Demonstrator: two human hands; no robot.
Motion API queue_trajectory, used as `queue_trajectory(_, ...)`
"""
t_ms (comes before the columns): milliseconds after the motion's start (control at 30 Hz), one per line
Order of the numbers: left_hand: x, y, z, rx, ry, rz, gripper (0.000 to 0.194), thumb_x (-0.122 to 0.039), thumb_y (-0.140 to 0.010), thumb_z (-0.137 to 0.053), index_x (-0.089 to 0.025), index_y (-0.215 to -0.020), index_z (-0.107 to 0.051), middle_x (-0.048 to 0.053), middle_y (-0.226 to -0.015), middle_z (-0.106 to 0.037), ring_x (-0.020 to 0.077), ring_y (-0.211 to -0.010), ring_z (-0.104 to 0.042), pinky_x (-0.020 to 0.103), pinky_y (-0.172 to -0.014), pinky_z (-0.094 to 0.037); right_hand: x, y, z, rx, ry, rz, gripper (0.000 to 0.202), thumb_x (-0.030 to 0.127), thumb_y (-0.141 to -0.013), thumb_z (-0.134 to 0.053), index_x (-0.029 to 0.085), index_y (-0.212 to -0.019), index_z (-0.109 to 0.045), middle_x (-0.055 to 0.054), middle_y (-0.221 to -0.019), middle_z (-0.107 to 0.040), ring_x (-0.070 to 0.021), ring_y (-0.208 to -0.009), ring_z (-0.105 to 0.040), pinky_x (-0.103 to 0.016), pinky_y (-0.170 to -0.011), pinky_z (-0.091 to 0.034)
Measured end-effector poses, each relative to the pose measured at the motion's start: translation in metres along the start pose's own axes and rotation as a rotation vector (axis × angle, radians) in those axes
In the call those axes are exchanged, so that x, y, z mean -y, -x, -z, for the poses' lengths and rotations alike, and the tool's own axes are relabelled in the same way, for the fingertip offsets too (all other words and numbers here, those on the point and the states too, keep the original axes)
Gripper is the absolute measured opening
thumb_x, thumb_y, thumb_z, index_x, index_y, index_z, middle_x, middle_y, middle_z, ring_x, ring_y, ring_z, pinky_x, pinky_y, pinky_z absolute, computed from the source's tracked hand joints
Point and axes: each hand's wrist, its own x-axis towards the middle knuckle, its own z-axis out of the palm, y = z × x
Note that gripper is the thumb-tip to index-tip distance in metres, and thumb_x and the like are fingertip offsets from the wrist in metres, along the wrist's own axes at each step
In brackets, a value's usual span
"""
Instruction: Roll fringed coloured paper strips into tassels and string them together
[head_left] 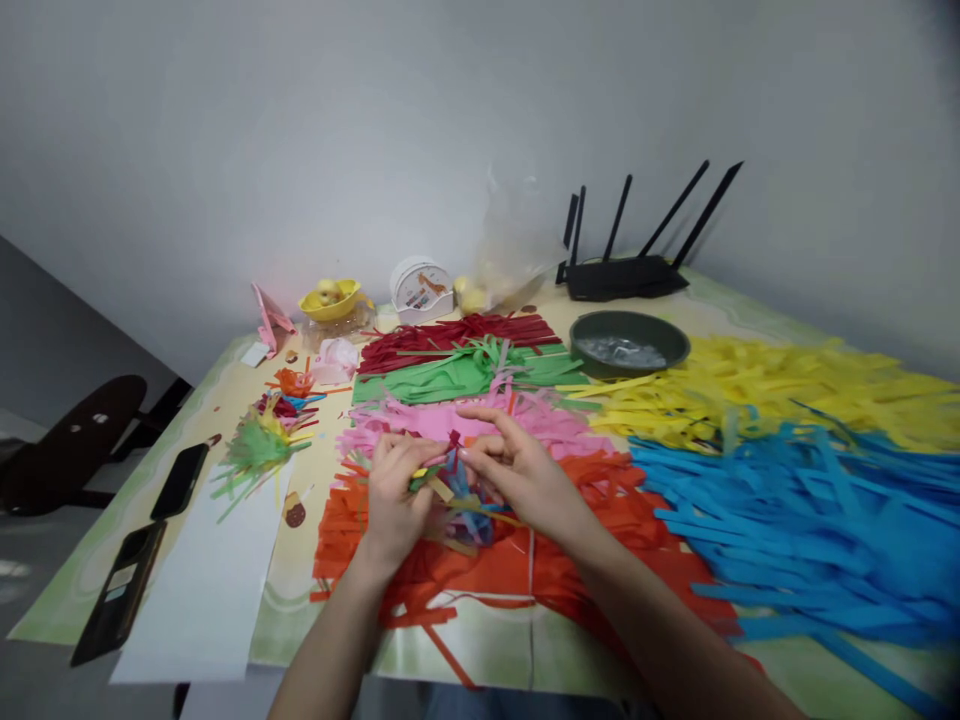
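My left hand is closed round a small bundle of mixed-colour paper strips, with green, yellow and blue ends hanging below it. My right hand pinches at the top of the same bundle, where a dark red tip shows between the two hands. Both hands are above the fringed orange paper and the pink fringed paper. A white string runs down over the orange paper to the table's front edge.
Fringed dark red, green, yellow and blue paper surround the work. Behind stand a dark bowl and a black router. At left, a finished-looking tassel touches a white sheet beside a phone.
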Motion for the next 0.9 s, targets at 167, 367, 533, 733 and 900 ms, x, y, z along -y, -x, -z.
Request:
queue_trajectory(167,0.0001,-0.0008,0.0000,-0.049,-0.138,-0.055,0.038,0.001,-0.071,-0.047,-0.020,-0.096,-0.067,0.004,-0.089,-0.070,0.0205,-0.086,-0.055,0.035,-0.077,-0.043,0.0005,-0.0036,0.0044,0.065,-0.024,-0.066,0.041,0.037,-0.082,-0.060,0.018,-0.116,-0.049,0.007,-0.058,-0.056,-0.0076,-0.041,-0.045,-0.019,-0.041,-0.035)
queue_trajectory(367,-0.0002,-0.0004,-0.0001,0.015,-0.150,-0.100,0.038,0.002,-0.071,-0.050,-0.020,-0.098,-0.066,0.004,-0.091,-0.071,0.0211,-0.086,-0.053,0.036,-0.079,-0.042,0.0009,-0.0043,0.0053,0.066,-0.037,-0.052,0.039,0.037,-0.081,-0.062,0.016,-0.112,-0.052,0.007,-0.057,-0.056,-0.0071,-0.039,-0.045,-0.019,-0.040,-0.036)
queue_trajectory(533,0.0041,-0.0005,-0.0012,-0.025,-0.053,-0.029,0.037,0.003,-0.070,-0.049,-0.020,-0.093,-0.067,0.003,-0.087,-0.071,0.0194,-0.084,-0.053,0.034,-0.077,-0.042,-0.0012,-0.0043,0.0065,0.037,0.039,-0.044,0.035,0.036,-0.082,-0.061,0.015,-0.109,-0.057,0.006,-0.059,-0.057,-0.0074,-0.040,-0.048,-0.020,-0.041,-0.041)
queue_trajectory(733,0.0026,0.0018,-0.0050,0.033,-0.108,-0.140,0.038,0.004,-0.070,-0.050,-0.019,-0.095,-0.068,0.004,-0.090,-0.072,0.0203,-0.085,-0.053,0.036,-0.077,-0.040,-0.0027,-0.0069,0.0071,0.060,-0.058,-0.074,0.029,0.038,-0.074,-0.065,0.016,-0.093,-0.060,0.005,-0.058,-0.058,-0.0091,-0.042,-0.053,-0.022,-0.043,-0.044)
queue_trajectory(900,0.0028,0.0022,-0.0090,0.086,-0.016,-0.046,0.034,0.000,-0.073,-0.051,-0.020,-0.093,-0.069,0.005,-0.085,-0.072,0.0203,-0.084,-0.054,0.035,-0.076,-0.042,-0.0034,-0.0075,0.0088,-0.087,0.018,-0.022,0.022,0.036,-0.073,-0.069,0.017,-0.079,-0.061,0.008,-0.044,-0.047,-0.0065,-0.034,-0.041,-0.018,-0.035,-0.030)
